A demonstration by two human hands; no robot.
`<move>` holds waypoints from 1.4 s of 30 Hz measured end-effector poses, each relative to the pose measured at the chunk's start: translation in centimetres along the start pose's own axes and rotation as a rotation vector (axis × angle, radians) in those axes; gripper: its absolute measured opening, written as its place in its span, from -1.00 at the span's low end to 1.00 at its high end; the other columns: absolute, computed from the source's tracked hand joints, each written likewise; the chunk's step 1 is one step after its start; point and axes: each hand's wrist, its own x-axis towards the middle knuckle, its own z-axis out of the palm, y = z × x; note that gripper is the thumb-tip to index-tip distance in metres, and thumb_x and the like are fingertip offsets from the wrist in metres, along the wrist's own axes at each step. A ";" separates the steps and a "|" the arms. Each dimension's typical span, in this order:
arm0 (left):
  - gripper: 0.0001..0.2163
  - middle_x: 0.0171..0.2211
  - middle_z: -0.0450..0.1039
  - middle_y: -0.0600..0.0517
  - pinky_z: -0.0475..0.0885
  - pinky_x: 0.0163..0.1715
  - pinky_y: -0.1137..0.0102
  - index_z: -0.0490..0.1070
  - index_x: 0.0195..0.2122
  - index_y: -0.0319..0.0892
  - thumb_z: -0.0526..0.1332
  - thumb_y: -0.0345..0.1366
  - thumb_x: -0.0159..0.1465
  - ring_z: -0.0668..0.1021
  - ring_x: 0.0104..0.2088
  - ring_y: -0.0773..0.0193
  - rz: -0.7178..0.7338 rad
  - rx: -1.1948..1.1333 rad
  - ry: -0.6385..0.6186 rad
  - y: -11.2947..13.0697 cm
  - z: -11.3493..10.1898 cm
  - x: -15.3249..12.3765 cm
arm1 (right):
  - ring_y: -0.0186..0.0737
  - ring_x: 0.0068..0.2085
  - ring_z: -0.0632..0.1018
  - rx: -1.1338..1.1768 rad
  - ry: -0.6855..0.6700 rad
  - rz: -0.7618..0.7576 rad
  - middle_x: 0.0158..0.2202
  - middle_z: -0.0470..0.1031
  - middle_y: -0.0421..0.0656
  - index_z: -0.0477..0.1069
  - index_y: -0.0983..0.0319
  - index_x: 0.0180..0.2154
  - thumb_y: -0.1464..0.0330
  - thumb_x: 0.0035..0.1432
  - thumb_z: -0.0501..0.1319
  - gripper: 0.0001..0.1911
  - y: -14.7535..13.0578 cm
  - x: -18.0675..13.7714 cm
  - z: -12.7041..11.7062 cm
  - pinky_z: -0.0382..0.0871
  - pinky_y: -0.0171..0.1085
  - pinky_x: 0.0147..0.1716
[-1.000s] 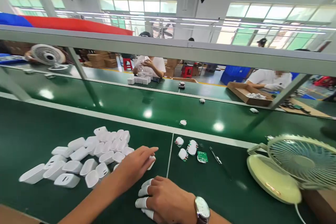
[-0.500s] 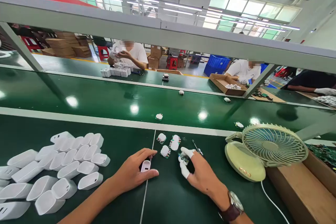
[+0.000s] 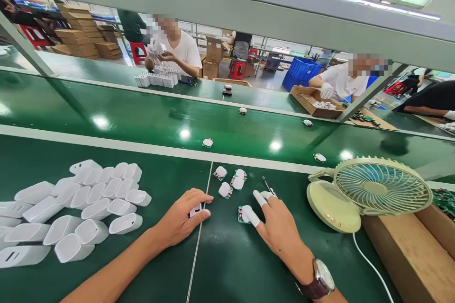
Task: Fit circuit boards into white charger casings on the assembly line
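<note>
My left hand is curled round a small white plastic charger housing, mostly hidden by the fingers. My right hand has white finger cots on the thumb and two fingers, which are spread apart. Its thumb tip is at a green circuit board lying on the bench. Its other two covered fingers reach close to a slim, dark metallic tool, whose kind I cannot make out. Beyond the hands lie several circuit boards with white pads. To the left stands a group of white housings.
A yellow-green fan with a white cable stands at right, beside a cardboard box. Across the bench runs a green belt carrying scattered boards. Co-workers sit opposite, under a metal crossbeam.
The circuit board has left my right fingertips and lies on the bench. Those fingers have spread and reached toward the slim tool. The camera view has tipped downward.
</note>
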 end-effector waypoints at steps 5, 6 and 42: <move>-0.50 0.05 0.54 -0.08 0.53 0.06 0.17 0.41 0.18 -0.03 0.43 -0.10 0.24 0.56 0.04 0.02 0.065 0.127 -0.032 0.1 0.1 -0.2 | 0.05 0.11 0.49 0.200 -0.081 -0.236 0.10 0.47 0.05 0.24 0.21 0.30 0.37 0.49 0.07 -0.59 -0.3 -1.7 -0.3 0.52 0.04 0.08; -0.48 0.07 0.52 -0.09 0.53 0.07 0.15 0.39 0.20 -0.03 0.44 -0.15 0.24 0.56 0.05 0.02 0.087 0.155 -0.035 0.1 0.2 -0.3 | 0.05 0.06 0.50 0.209 -0.058 -0.250 0.05 0.49 0.04 0.22 0.22 0.32 0.39 0.48 0.08 -0.57 -0.6 -1.7 -0.1 0.54 0.04 0.03; -0.84 -0.07 0.50 -0.07 0.44 -0.06 0.17 0.42 0.00 -0.11 0.25 -0.33 0.41 0.50 -0.06 0.06 0.277 0.293 -0.079 0.4 1.6 -0.3 | 0.05 -0.04 0.49 0.224 -0.056 -0.330 0.00 0.48 0.04 0.16 0.17 0.37 0.42 0.38 0.21 -0.41 -5.0 0.1 1.7 0.54 0.02 -0.10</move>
